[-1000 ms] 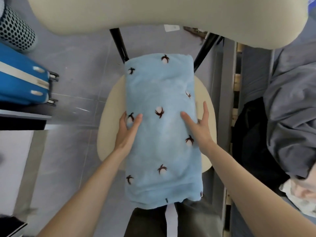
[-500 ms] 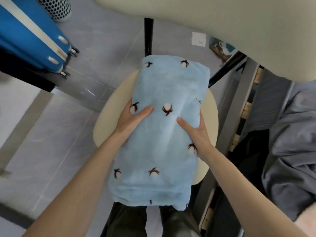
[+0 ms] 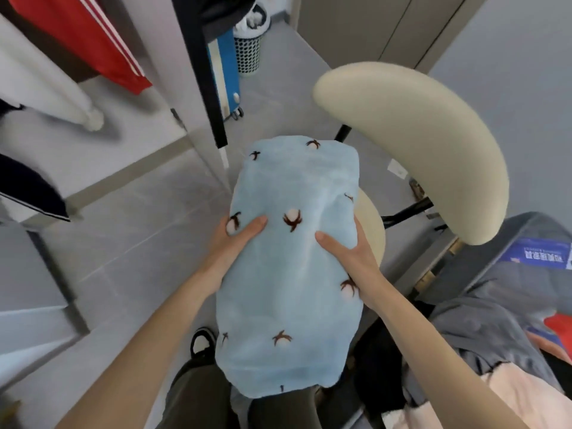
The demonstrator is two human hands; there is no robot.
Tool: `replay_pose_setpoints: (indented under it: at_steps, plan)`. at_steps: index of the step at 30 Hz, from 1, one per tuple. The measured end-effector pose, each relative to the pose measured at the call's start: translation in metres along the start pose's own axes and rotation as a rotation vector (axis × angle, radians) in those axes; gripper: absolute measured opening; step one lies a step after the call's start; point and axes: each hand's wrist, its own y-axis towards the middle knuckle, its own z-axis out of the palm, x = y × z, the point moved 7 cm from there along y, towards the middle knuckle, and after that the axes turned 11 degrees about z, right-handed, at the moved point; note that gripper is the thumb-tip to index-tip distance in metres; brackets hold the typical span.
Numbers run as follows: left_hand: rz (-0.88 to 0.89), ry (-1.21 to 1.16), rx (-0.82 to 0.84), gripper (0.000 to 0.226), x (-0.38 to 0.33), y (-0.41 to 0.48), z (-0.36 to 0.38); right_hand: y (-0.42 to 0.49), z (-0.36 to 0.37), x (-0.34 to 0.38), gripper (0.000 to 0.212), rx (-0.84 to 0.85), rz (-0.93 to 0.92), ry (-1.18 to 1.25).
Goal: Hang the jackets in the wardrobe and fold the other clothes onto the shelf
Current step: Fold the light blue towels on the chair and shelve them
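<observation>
Now, nearest the person and above their knees, the folded blue garment (image 3: 294,274) is held up in front of the chair (image 3: 418,144), its far end overhanging the little of the round seat that still shows at its right edge. The left hand (image 3: 235,239) grips the bundle's left flank, thumb lying across the top and fingers tucked beneath. The right hand (image 3: 349,258) clamps the opposite flank the same way, so the two hands stay apart with the cloth between them. A second ago this bundle lay flat on the seat with both palms pressing its sides; since then it has come up off the seat and swung to the chair's left, and the view has turned with it. That suggests the folding is finished and the carry to the shelf has begun. To the chair's right a heap of grey clothing (image 3: 495,320) waits on the bed. Left of the chair and farther off stands the open wardrobe, a red jacket (image 3: 77,35) hanging inside. Which surface there is the shelf cannot be told. Beyond the chair sit a blue suitcase (image 3: 227,72) and a mesh bin (image 3: 249,54).
</observation>
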Motion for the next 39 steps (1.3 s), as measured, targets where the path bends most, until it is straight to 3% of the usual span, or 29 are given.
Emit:
replay_pose_setpoints:
  at_steps: [10, 12, 17, 20, 26, 39]
  plan:
    - [0.051, -0.067, -0.235, 0.056, -0.058, -0.104, -0.141, -0.089, 0.144, 0.05, 0.071, 0.194, -0.094, -0.126]
    - [0.073, -0.06, -0.247, 0.056, -0.076, -0.123, -0.174, -0.106, 0.178, 0.062, 0.073, 0.216, -0.127, -0.134]
    - [0.087, -0.169, -0.229, 0.08, -0.134, -0.165, -0.244, -0.147, 0.262, 0.11, 0.067, 0.284, -0.248, -0.18]
    - [0.128, -0.243, -0.218, 0.078, -0.18, -0.184, -0.275, -0.17, 0.304, 0.151, 0.069, 0.321, -0.313, -0.196]
    - [0.312, -0.368, -0.164, 0.058, -0.296, -0.218, -0.311, -0.225, 0.358, 0.249, 0.066, 0.415, -0.468, -0.203]
    - [0.666, -0.314, -0.144, 0.064, -0.524, -0.205, -0.335, -0.28, 0.409, 0.476, 0.063, 0.51, -0.743, -0.235]
